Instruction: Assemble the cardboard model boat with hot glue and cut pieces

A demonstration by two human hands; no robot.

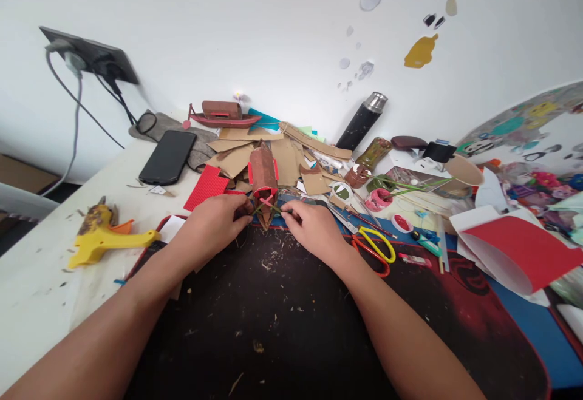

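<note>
Currently, left hand [221, 223]: your thumb and fingertips nearly meet, pinching one end of the crossed thin sticks [268, 202], green and pink.
Right hand [314, 224]: your thumb and forefinger pinch a green end from the other side.
Model boat [263, 172]: between and just beyond your hands, brown canopy away from you, pointed end toward you under the sticks.
Cardboard scraps [237, 158]: heaped around and behind that boat.
Finished-looking boat [223, 116]: at the back, near the wall.
Scissors [371, 247]: right of your right hand, open yellow and orange handles on the black desk mat [282, 339].
Glue gun [109, 239]: yellow, lying on the surface [40, 291] at your left.
Smartphone [167, 157]: flat beyond it, dark screen up.
</note>
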